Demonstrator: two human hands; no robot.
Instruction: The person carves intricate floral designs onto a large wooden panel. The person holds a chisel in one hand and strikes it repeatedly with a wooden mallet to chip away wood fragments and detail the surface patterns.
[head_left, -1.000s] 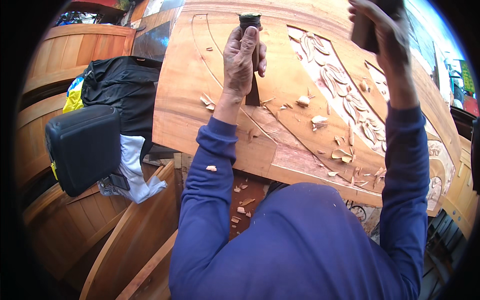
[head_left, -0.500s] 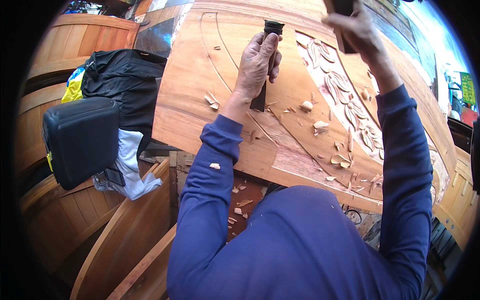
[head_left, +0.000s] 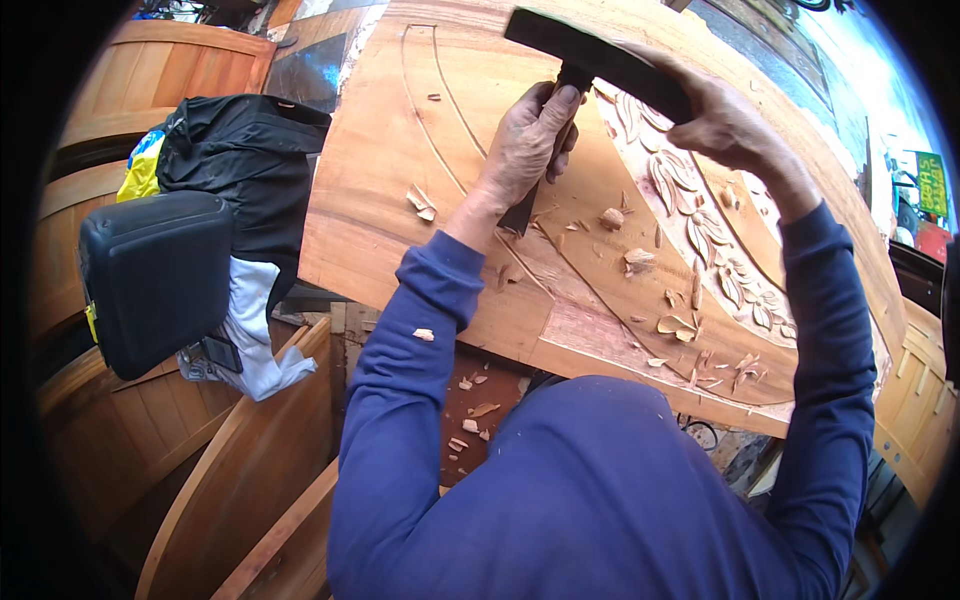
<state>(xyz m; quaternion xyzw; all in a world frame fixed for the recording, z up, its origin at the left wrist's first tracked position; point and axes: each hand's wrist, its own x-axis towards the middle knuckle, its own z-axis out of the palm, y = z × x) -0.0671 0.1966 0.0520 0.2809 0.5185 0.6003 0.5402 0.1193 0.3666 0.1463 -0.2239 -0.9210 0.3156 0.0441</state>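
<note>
My left hand [head_left: 530, 140] is closed around the handle of a chisel [head_left: 517, 215]. The chisel stands tilted, and its dark flat blade meets the wooden panel [head_left: 370, 215] beside a curved line. In my right hand [head_left: 725, 120] is a dark bar-shaped mallet [head_left: 590, 55], gripped at its right end. The mallet lies across the top of the chisel handle, touching it or just above it. To the right, a band of carved leaves and flowers [head_left: 675, 185] runs along the panel. Curled wood shavings [head_left: 680, 325] and chips [head_left: 638, 262] lie near the blade.
Left of the panel sit a black hard case [head_left: 155, 280], a black cloth [head_left: 245, 150], a white cloth [head_left: 250, 320] and a yellow bag [head_left: 143, 170]. Wooden door panels [head_left: 180, 75] stand behind them. More chips [head_left: 470, 427] lie below the panel's near edge.
My right hand has swung the mallet down and left from its raised place onto or close to the chisel's top. The left hand keeps its grip, with the chisel tilted slightly more.
</note>
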